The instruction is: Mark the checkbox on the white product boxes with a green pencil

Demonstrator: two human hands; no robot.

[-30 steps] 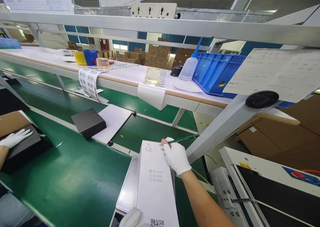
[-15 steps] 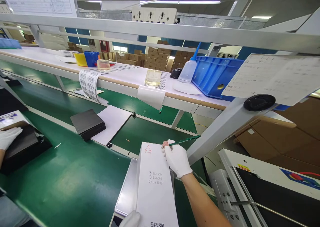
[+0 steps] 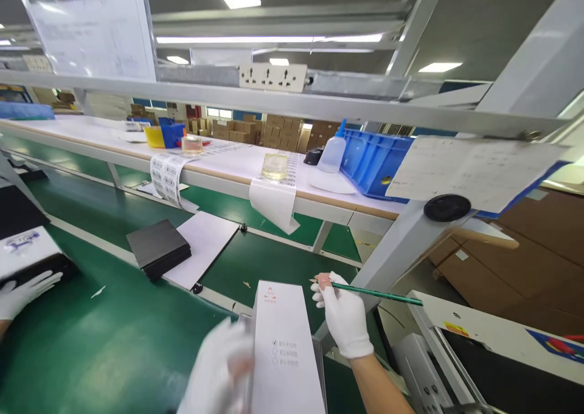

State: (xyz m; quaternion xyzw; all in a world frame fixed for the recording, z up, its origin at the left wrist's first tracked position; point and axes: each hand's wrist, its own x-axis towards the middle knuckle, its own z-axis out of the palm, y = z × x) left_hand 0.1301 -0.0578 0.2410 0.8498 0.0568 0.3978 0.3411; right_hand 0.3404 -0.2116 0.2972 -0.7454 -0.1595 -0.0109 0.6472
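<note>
A tall white box (image 3: 285,353) with an orange logo and a ticked option list lies on a metal plate at the bottom centre. My left hand (image 3: 219,371), in a white glove and blurred, grips the box's left edge. My right hand (image 3: 343,313), also gloved, has lifted off the box's far right corner and holds a thin green pencil (image 3: 378,293) that points to the right.
A green conveyor belt (image 3: 114,335) runs to the left, with a stack of black sheets (image 3: 159,248) on white paper. Another person's gloved hand (image 3: 22,292) rests by a black and white box at the far left. A shelf above carries label strips, a blue crate (image 3: 371,162) and a squeeze bottle.
My right hand has lifted the pencil off the box top and swung it to the right. My left hand has risen along the box's left edge. The view has tilted upward.
</note>
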